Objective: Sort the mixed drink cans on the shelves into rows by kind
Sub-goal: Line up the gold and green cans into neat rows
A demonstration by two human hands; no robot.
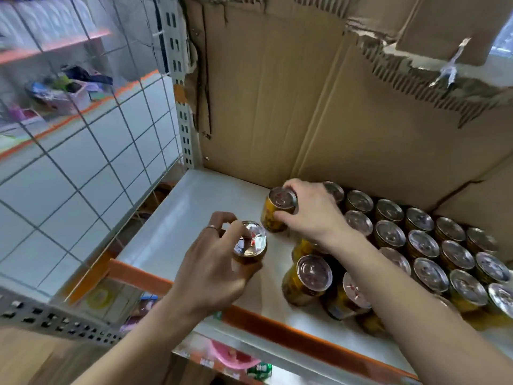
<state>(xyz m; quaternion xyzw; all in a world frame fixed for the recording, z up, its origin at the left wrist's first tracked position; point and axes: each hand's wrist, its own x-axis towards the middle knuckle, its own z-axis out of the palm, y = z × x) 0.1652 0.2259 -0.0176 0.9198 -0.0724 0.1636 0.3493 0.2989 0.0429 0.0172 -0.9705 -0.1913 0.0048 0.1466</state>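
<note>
My left hand (213, 262) grips a brown-sided can (251, 243) from the left, above the shelf's front part; a ring shows on one finger. My right hand (313, 212) is curled round a yellow can (279, 208) standing on the white shelf (188, 207), fingers over its far rim and thumb on its near side. To the right, several cans with silver tops stand in rows (433, 245). Two more yellow cans (308, 279) stand near the front edge under my right forearm.
Brown cardboard (277, 93) lines the back of the shelf. An orange strip (277, 326) edges the shelf front. A wire grid panel (83, 162) closes the left side. Goods lie on a lower shelf (236, 359).
</note>
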